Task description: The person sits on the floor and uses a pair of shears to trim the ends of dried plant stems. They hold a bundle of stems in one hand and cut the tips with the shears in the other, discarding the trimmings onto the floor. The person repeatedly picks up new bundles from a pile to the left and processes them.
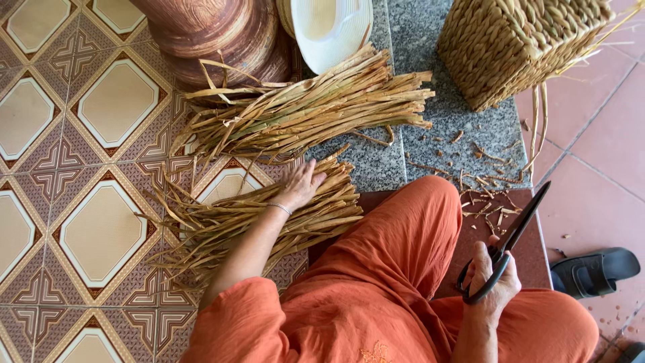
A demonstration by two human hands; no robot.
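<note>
- Patterned floor tiles (101,228) meet a grey granite step (430,121) beneath me, seen from my head camera.
- My left hand (299,185) lies flat, fingers spread, on the nearer bundle of dried fibre strips (255,225), gripping nothing.
- A second bundle (309,107) lies just beyond it, across tile and granite.
- My right hand (494,282) is closed around black scissors (510,235), blades pointing away, resting by my orange-clad knee.
- A woven basket (517,47) stands on the granite; a dark sandal (594,269) lies to my right.

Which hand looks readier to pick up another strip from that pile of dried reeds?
The left hand: it rests on the nearer bundle of dried strips. The right hand is off by the knee, its fingers through the handles of the black scissors.
</note>
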